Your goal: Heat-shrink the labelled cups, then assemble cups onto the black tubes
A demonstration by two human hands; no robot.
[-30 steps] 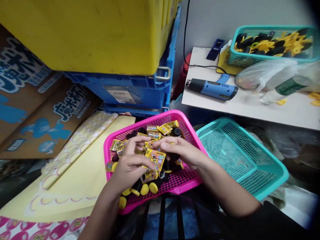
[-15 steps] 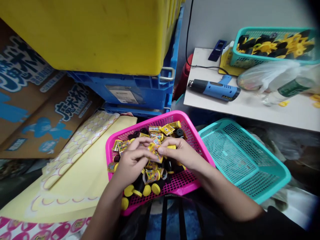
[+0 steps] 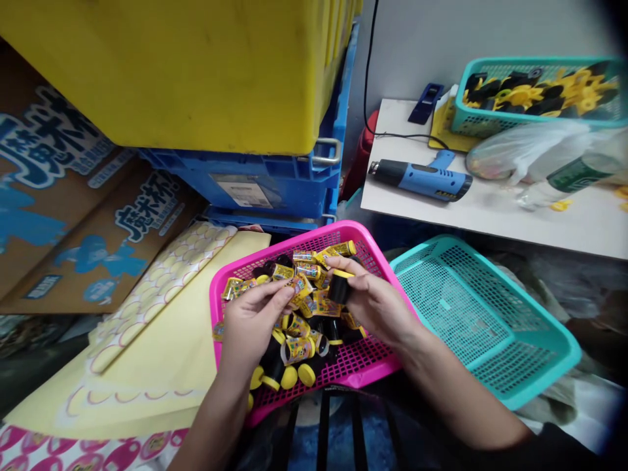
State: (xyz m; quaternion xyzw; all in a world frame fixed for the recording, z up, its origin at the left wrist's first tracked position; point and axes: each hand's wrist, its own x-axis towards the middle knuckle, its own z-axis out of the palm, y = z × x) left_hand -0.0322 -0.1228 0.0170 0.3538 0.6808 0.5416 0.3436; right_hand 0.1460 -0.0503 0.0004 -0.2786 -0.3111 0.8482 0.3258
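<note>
Between the thumb and fingers of my left hand [image 3: 255, 320] is a yellow printed label sleeve [image 3: 298, 290]. My right hand [image 3: 375, 301] grips a small black bottle with a yellow cap [image 3: 339, 286], its cap end facing up. Both hands are over a pink basket [image 3: 350, 230], the two held things close but apart. Inside the basket lie several black bottles with yellow caps, such as one capped bottle [image 3: 273, 366], and several with printed sleeves around them, such as a sleeved bottle [image 3: 298, 350]. My hands hide part of the pile.
A teal basket [image 3: 544, 386] stands right of the pink one. On the white table [image 3: 515, 226] lie a blue heat gun [image 3: 422, 180], a plastic bottle [image 3: 564, 183] and a basket of black and yellow parts [image 3: 520, 121]. Blue crates [image 3: 294, 190] and cardboard boxes [image 3: 118, 242] stand left.
Both hands worked together at a yellow sleeve. Now my left hand holds a sleeve, while my right hand has moved slightly right and holds a black bottle with a yellow cap.
</note>
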